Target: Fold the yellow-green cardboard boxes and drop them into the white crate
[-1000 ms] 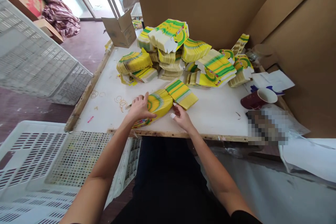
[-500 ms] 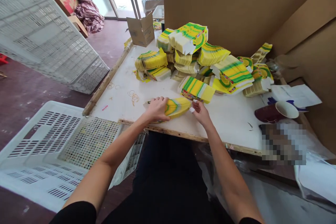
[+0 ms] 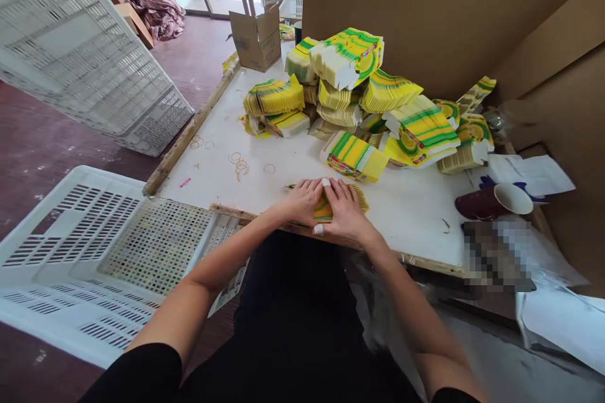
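Note:
Near the table's front edge lies a stack of flat, folded yellow-and-green paper cartons [image 3: 323, 209], partly covered by my hands. My left hand [image 3: 302, 200] grips its left part from above. My right hand [image 3: 344, 208] has its fingers over the middle of the same stack and its thumb at the near side. White tape wraps the right thumb and one right fingertip. The two hands nearly touch. Just beyond them sits another carton bundle [image 3: 355, 156], and behind it rises a pile of carton bundles [image 3: 347, 53]. Several loose rubber bands [image 3: 240, 167] lie to the left.
A white plastic crate [image 3: 85, 227] stands at the lower left, with more stacked crates [image 3: 99, 56] above it. An open cardboard box [image 3: 258, 38] is on the table's far left corner. To the right are a tipped dark red mug [image 3: 477, 201] and papers [image 3: 539, 176].
My right hand has moved left from the stack's right end onto its middle, beside my left hand. The stack has shifted slightly right. A loose rubber band now shows beyond my left hand.

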Demonstrator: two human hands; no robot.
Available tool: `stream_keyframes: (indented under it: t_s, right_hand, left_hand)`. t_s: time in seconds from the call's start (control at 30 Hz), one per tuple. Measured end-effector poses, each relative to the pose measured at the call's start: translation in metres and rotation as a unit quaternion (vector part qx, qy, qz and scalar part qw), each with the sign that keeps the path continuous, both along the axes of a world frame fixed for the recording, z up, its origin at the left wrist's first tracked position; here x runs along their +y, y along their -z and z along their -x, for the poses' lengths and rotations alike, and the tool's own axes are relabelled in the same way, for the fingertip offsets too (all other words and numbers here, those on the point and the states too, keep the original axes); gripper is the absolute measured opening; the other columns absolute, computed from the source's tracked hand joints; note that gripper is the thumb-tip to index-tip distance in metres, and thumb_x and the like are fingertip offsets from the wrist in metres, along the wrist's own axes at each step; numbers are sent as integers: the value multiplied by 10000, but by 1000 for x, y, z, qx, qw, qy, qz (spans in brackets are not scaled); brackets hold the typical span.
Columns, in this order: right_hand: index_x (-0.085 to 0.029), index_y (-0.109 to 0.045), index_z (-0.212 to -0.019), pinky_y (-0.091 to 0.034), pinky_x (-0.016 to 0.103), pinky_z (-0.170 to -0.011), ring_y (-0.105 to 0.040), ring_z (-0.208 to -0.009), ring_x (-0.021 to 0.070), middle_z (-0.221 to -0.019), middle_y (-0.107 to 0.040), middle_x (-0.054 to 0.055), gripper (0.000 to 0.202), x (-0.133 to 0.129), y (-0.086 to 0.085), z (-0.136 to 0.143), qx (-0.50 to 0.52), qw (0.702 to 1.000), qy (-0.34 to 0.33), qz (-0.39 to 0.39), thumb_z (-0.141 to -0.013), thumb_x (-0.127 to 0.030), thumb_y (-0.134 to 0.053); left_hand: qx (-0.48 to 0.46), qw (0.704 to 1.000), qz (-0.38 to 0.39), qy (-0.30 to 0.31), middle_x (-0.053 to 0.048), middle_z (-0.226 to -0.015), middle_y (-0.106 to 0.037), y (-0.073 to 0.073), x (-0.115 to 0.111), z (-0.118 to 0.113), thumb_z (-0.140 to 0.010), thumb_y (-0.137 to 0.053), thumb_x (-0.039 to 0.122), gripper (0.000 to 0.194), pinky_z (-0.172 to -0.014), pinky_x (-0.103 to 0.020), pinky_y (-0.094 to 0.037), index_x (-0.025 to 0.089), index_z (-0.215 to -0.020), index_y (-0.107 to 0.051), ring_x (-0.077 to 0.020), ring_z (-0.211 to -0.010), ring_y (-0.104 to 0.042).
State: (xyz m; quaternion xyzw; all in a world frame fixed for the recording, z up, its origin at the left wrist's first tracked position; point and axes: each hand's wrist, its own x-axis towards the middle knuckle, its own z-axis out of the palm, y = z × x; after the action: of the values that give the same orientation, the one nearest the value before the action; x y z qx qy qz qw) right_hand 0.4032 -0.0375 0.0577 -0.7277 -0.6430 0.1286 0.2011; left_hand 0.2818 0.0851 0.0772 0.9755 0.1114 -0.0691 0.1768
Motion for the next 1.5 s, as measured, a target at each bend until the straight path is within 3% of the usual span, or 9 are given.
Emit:
stream_keyframes:
  t_s: [0.13,0.3,0.6,0.7,0.87,1.03,1.2,1.37,1.5]
  right_hand:
    - [-76,-472,-1343,-328,563,-1034,-483,-1156,402,-1266,-542,230,930,8,2,6,-50,998,-6,26,-643,-652,-678]
    - [-123,-548,-1281,-381,499,-998,-504,-1128,368,-1260,-552,202,780,3,-4,4,-67,997,-15,17,-712,-652,-618]
    - [-164,-533,-1276,-249,583,-1086,-497,-1209,367,-1267,-595,180,732,-12,4,-36,40,998,38,9,-766,-689,-516]
    - [-167,-590,-1155,-270,576,-1082,-501,-1209,385,-1264,-595,200,790,-24,13,-58,183,978,98,-11,-676,-791,-518]
    - [-222,-532,-1104,-383,460,-1043,-534,-1189,332,-1256,-601,137,813,-27,33,-42,435,875,187,-100,-613,-868,-482]
    - [-227,-513,-1073,-483,412,-908,-613,-1048,291,-1138,-646,98,637,-15,45,-14,471,841,231,-131,-752,-769,-421]
    - [-229,-587,-956,-479,407,-895,-616,-1022,281,-1047,-677,72,498,-11,46,-16,501,814,256,-143,-704,-658,-572]
    - [-228,-635,-822,-484,384,-836,-625,-948,266,-932,-701,51,423,-11,45,-18,530,788,279,-145,-706,-631,-577]
    - [-216,-647,-746,-486,349,-765,-634,-848,236,-868,-709,39,405,-12,41,-16,558,770,280,-133,-695,-616,-601]
  left_hand:
    - [-57,994,76,-53,-280,-1545,-196,12,22,39,-551,-729,661,1218,-1138,-578,-115,103,-1480,-171,-411,-1437,-168]
    - [-170,948,199,-182,-247,-1568,-159,41,44,89,-558,-634,800,1225,-1143,-603,-108,158,-1500,-184,-420,-1446,-120]
    - [-331,782,445,-284,-101,-1578,-253,72,43,61,-759,-352,807,898,-1157,-500,-211,247,-1461,-320,-311,-1457,-179]
    - [-314,776,474,-272,-101,-1546,-332,72,43,54,-773,-343,796,861,-1167,-483,-197,229,-1420,-392,-295,-1453,-203]
    - [-322,780,445,-300,-112,-1503,-392,74,25,41,-786,-258,806,855,-1146,-446,-286,203,-1359,-455,-296,-1413,-301]
    - [-352,793,378,-325,-122,-1369,-479,77,10,26,-804,-311,769,775,-1155,-452,-283,212,-1316,-480,-321,-1342,-383]
    - [-372,785,361,-338,-112,-1419,-413,72,26,15,-793,-365,750,738,-1151,-472,-266,232,-1308,-471,-302,-1347,-367]
    - [-346,790,401,-308,-91,-1124,-639,68,33,8,-819,-381,703,600,-1061,-441,-394,201,-1042,-623,-268,-1144,-560]
    - [-343,778,404,-338,-80,-1098,-625,74,31,12,-824,-389,691,644,-964,-409,-467,217,-1242,-515,-234,-1040,-609]
